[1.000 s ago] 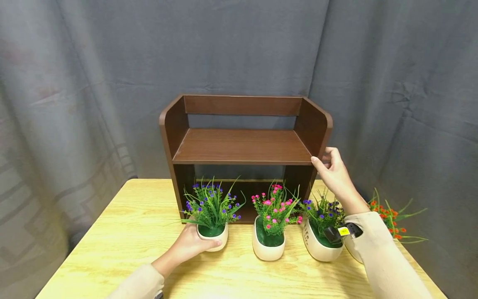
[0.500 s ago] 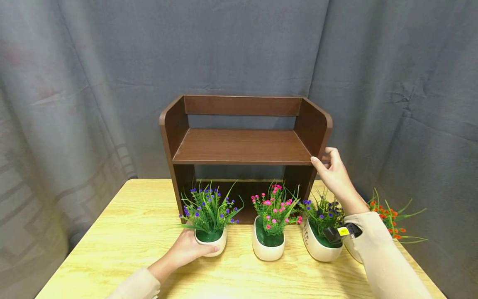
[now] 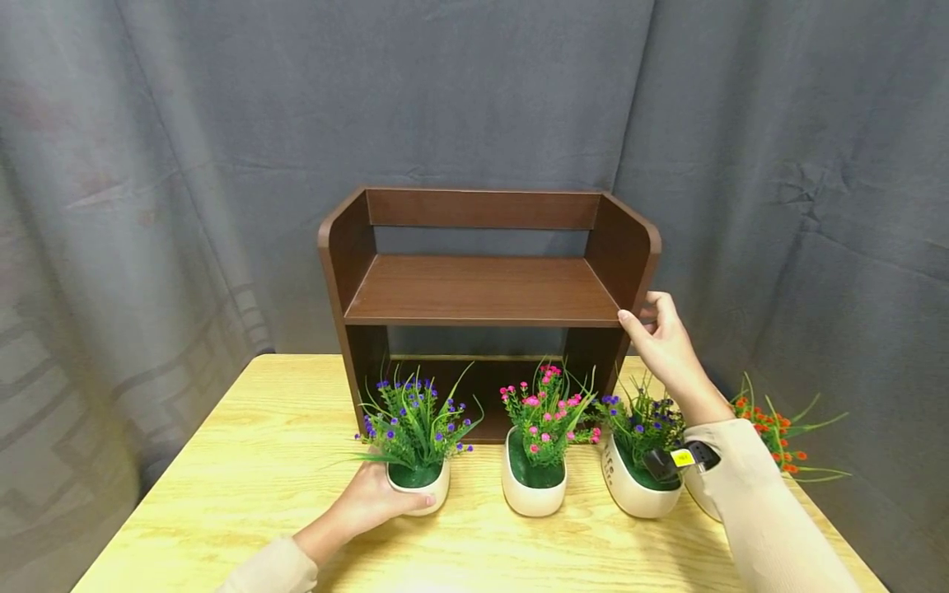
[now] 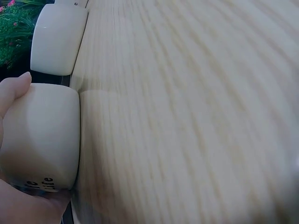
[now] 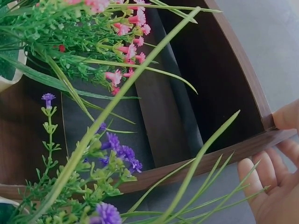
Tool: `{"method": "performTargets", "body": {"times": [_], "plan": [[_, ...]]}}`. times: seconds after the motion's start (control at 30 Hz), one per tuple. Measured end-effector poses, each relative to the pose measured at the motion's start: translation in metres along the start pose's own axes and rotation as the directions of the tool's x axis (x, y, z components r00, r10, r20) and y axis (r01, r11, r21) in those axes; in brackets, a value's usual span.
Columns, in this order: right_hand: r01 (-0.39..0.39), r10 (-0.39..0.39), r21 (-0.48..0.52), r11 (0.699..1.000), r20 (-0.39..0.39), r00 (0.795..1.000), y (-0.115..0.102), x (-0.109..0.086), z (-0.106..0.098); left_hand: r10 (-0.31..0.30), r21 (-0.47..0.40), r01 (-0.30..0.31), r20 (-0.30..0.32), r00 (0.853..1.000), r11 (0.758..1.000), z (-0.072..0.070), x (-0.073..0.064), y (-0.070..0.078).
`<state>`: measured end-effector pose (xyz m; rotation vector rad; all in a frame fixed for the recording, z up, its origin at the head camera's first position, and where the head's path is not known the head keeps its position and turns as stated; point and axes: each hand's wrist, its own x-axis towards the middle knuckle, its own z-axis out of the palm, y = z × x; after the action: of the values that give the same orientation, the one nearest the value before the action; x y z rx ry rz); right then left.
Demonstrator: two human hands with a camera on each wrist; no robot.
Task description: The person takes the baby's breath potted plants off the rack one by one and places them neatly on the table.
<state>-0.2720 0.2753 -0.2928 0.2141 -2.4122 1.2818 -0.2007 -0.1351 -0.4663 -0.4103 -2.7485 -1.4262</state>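
My left hand [image 3: 374,494] grips a white pot [image 3: 426,494] of artificial purple flowers [image 3: 415,420] from its left side, thumb across the front. In the left wrist view this pot [image 4: 44,135] shows dark "Life" lettering, and its base is right at the tabletop. Behind the pots stands a dark brown two-tier wooden shelf [image 3: 482,288]. With my right hand [image 3: 667,346] I hold the shelf's right side panel, thumb at the front edge beside the upper board and fingers round the outside. In the right wrist view, the fingers [image 5: 266,170] lie against that panel [image 5: 219,151].
To the right of the held pot stand a pot of pink flowers [image 3: 534,494], another of purple flowers [image 3: 641,494], and one of orange flowers [image 3: 774,436] partly behind my right sleeve. All rest on a light wood table [image 3: 222,461]. A grey curtain [image 3: 474,91] hangs behind.
My left hand and the pot of purple flowers have shifted slightly to the left and toward me. My right hand has stayed on the shelf's side panel.
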Motion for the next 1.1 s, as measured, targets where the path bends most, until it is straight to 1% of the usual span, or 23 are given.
{"method": "performTargets", "body": {"times": [0.07,0.27,0.47,0.63,0.77,0.97,1.1], "plan": [[0.003,-0.003,0.002,1.0,-0.001,1.0,0.0,0.0002,0.0003,-0.002,0.007,0.002,0.003,1.0,1.0,-0.0002,-0.0005,-0.0011],[0.006,-0.006,-0.004,1.0,-0.006,1.0,0.0003,0.0004,0.0005,0.002,-0.02,-0.002,0.01,1.0,1.0,-0.0007,-0.0021,-0.004],[0.0,0.0,-0.002,1.0,-0.006,1.0,0.0002,0.0004,0.0003,0.012,0.011,-0.012,-0.001,1.0,1.0,-0.0013,-0.0033,-0.0018],[-0.004,0.004,-0.009,1.0,-0.004,1.0,0.0007,0.0004,0.0006,0.021,0.039,-0.021,0.009,1.0,0.999,-0.0026,-0.0047,-0.0006],[-0.009,0.009,-0.011,1.0,0.0,1.0,0.0001,-0.0002,0.0004,0.027,0.049,-0.027,0.012,1.0,0.998,-0.0029,-0.0045,-0.0024],[-0.001,0.001,-0.004,1.0,-0.007,1.0,-0.0003,0.0002,0.0008,0.034,0.036,-0.034,0.01,0.999,0.999,-0.0037,-0.0023,-0.0045],[0.003,-0.003,0.001,1.0,-0.015,1.0,-0.0005,-0.0001,0.0011,0.022,-0.002,-0.022,0.007,1.0,1.0,-0.0046,-0.0019,-0.0034]]}}
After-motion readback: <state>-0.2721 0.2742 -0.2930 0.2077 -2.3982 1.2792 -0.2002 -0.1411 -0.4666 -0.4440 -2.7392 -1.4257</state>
